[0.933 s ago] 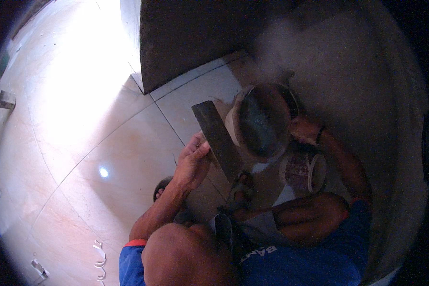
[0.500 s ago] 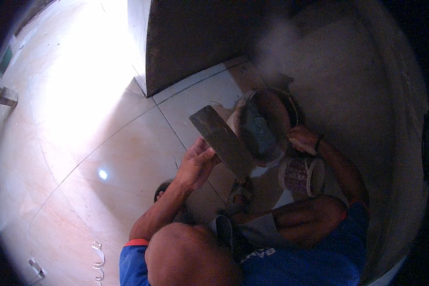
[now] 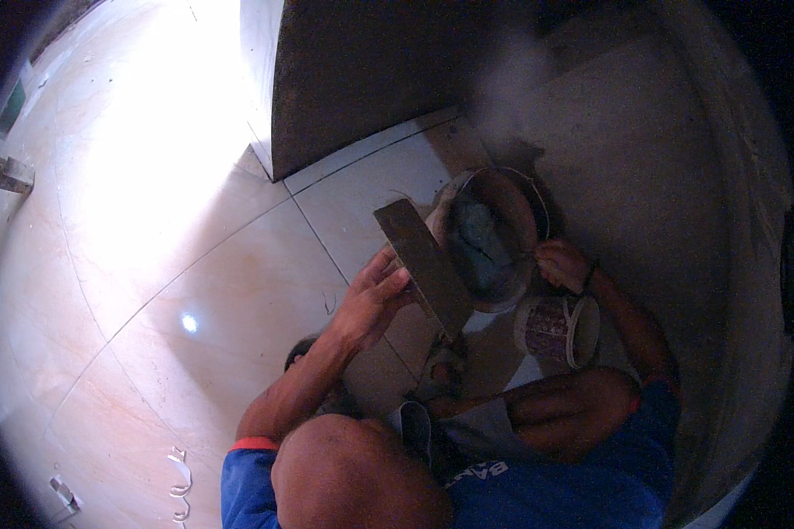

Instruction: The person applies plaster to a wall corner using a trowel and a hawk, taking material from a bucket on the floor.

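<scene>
My left hand is closed round the near side of a flat, dark rectangular plastering trowel, tilted beside the bucket. Its handle is hidden behind the blade. Just right of it stands a round bucket with wet greyish-blue paste inside. My right hand is closed at the bucket's right rim; a thin tool seems to run from it into the paste, but its kind is too dark to make out. Below that hand, a smaller white tub with a dark printed label lies on its side.
Dark wall panel rises behind the bucket, ending in a white edge at the left. Pale tiles cover the floor, glaring at upper left. Wooden legs stand at the far left; a curled white strip lies near my left side.
My left hand has shifted the trowel slightly right, and it stands more steeply. My right hand has turned a little at the rim, and the paste's shape differs.
</scene>
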Tool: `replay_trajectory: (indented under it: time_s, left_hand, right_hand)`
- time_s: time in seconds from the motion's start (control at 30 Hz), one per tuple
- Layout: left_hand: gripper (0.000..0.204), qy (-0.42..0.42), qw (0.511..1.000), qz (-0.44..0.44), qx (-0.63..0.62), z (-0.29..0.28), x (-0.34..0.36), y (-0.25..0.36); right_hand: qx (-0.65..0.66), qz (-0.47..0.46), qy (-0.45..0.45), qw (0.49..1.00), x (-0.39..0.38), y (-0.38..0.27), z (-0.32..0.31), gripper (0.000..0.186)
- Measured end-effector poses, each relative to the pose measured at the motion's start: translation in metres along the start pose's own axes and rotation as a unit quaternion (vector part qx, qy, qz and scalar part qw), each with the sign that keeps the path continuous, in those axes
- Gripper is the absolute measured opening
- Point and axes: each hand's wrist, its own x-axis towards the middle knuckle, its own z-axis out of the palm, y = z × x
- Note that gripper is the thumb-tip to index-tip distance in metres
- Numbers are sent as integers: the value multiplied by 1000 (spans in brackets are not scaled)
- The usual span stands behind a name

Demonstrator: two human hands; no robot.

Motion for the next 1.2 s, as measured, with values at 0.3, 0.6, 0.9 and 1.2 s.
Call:
replay_trajectory:
  time_s: [0.3,0.6,0.9,1.2]
  left_hand:
    - [49,-28,1000,8,5,-5,9,-1]
    - [54,-33,999,6,16,-5,7,1]
    - [46,-22,1000,9,0,-7,7,-2]
    - [51,-29,999,12,9,-3,7,2]
  right_hand:
    - [-65,-53,12,996,-2,4,0,25]
    - [-63,-63,-46,995,-7,-26,35,27]
    - [-65,-59,41,995,-8,-6,64,26]
    - [-9,-9,25,1000,-22,-12,70,26]
